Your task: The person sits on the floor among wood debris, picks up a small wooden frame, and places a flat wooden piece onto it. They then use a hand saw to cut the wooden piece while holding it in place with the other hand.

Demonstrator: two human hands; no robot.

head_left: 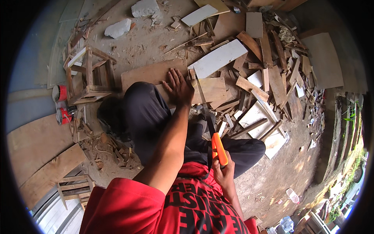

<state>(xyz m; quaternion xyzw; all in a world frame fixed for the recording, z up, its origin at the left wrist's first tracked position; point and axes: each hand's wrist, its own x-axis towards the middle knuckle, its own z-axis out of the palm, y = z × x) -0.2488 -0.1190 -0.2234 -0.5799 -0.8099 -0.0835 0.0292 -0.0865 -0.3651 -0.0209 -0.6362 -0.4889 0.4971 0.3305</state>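
My left hand [179, 86] lies flat with its fingers spread on wooden boards, its fingertips on a brown board [144, 73]. A lighter plank [215, 89] reaches out to the right from under that hand. My right hand [224, 171] is wrapped round the orange handle of a handsaw [219, 148], close to my body. The saw's long dark blade points away from me and crosses the lighter plank just right of my left hand. Whether its teeth sit in a cut cannot be made out. My bent knee is beside the boards.
A heap of wood offcuts [269, 84] covers the ground at right, with a white board [218, 58] at its near-left side. A small wooden frame [90, 76] and red cans [62, 105] stand at left. Broken pale chunks [118, 28] lie at the back.
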